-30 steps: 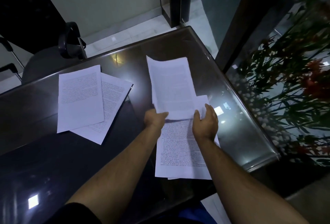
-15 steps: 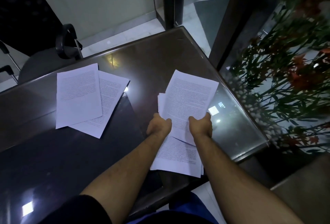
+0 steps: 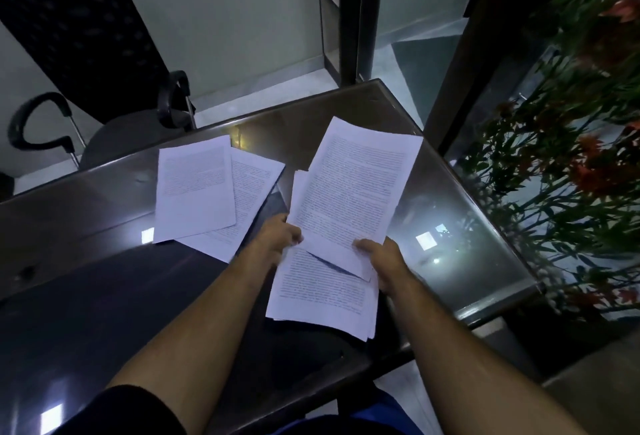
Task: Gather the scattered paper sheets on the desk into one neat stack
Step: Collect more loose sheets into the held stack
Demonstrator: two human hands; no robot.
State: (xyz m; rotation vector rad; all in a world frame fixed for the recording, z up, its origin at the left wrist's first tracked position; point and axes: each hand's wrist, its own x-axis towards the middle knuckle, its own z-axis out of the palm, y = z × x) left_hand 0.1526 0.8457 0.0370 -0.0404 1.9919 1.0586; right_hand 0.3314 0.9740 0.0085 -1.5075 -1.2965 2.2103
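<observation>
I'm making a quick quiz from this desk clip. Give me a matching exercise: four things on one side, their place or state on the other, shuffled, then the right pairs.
Things:
1. left hand
2. two overlapping sheets
3. office chair
4. red-flowered plant

Places or states:
A. behind the glass at the desk's right
B. lying flat on the desk, touched by no hand
C. grips the left edge of the held sheets
D. stands beyond the desk's far edge

Pairs: 1-C, 2-B, 3-D, 4-A
</observation>
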